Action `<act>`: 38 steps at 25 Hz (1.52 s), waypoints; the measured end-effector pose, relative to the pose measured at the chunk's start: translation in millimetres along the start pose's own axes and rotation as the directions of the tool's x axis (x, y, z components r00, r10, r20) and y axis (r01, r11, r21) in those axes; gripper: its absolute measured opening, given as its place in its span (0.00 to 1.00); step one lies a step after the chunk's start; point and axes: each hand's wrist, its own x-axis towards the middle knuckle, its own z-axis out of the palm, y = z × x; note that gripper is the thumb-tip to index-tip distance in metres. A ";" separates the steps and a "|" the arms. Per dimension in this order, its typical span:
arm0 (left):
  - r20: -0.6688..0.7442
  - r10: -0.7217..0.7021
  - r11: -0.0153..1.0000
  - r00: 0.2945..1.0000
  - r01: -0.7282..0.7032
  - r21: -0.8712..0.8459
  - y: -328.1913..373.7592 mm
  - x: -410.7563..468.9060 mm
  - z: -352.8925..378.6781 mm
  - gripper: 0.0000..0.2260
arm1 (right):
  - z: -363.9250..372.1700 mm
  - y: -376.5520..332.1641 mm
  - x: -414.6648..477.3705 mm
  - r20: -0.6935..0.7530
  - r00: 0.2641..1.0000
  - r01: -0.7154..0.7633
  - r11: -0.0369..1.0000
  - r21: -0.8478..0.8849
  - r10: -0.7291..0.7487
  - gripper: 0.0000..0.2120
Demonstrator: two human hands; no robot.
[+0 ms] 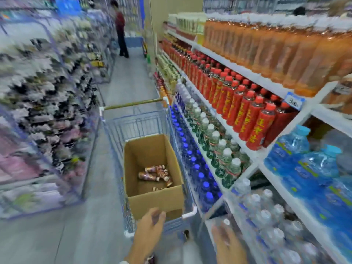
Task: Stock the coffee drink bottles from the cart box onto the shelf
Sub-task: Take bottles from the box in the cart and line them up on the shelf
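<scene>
The left hand [149,227] hovers at the near wall of the box [152,201], fingers loosely curled on nothing, probably because the few coffee drink bottles [154,175] lie on their sides on the box floor, ahead of and below those fingers. The right hand [228,244], blurred, fingers spread and empty, hangs beside the water bottles [266,212]; the cart [190,212] stands tight against the shelf [255,156], which should keep each carry short.

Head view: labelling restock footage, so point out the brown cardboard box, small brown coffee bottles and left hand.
Brown cardboard box [156,202]: head view, near outer wall.
Small brown coffee bottles [147,176]: head view, one bottle's body.
Left hand [150,226]: head view, its middle.
</scene>
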 end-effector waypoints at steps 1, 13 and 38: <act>-0.028 -0.030 0.999 0.999 0.030 -0.015 -9.2 9.1 -12.6 0.13 | 10.5 -1.2 10.5 -0.009 1.000 -0.028 0.999 0.031 0.028 0.17; -0.186 -0.172 0.974 0.967 0.139 -0.180 -75.4 148.3 -136.8 0.07 | 179.0 -64.8 118.2 0.128 0.988 -0.057 0.972 -0.229 0.088 0.11; 0.027 -0.373 0.905 0.927 0.357 0.231 -184.0 549.2 26.2 0.18 | 339.7 5.1 406.9 0.276 0.783 -0.281 0.713 -0.642 0.557 0.25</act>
